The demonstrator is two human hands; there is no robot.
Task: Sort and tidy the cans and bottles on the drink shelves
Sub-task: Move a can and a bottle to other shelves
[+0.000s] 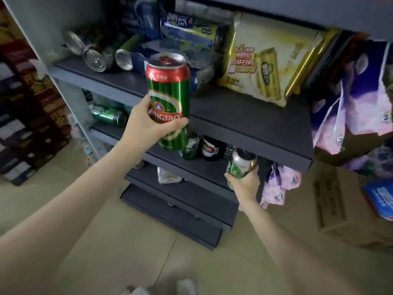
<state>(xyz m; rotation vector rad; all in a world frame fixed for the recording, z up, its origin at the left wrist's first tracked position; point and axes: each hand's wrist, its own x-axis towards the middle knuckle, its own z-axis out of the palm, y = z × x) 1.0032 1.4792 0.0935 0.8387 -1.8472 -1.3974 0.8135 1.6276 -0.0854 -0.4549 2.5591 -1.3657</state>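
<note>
Here, label by label:
Left hand: the left hand (146, 122) is gripping a tall green Tsingtao beer can (169, 99) with a red top, thumb and fingers wrapped round its lower half.
Tsingtao can: it is being held upright in the air, in front of the edge of the upper dark shelf (244, 122).
Right hand: the right hand (244, 184) is clasping a smaller green can (241, 163) from below, fingers curled round its body.
Smaller can: it is tilting slightly and sitting at the front right end of the lower shelf (204, 169), just under the upper shelf's edge.
Upper shelf: silver-bottomed cans (110, 57) are lying on their sides at the back left; a blue wrapped can pack (189, 37) and a yellow beer pack (261, 62) are standing to the right.
Lower shelf: a dark can (209, 147) is standing beside a green one (190, 149), behind the Tsingtao can.
Further back: a green can (108, 116) is lying on its side.
Right side: purple plastic packs (359, 99) are hanging beside the shelves, above a cardboard box (340, 205).
</note>
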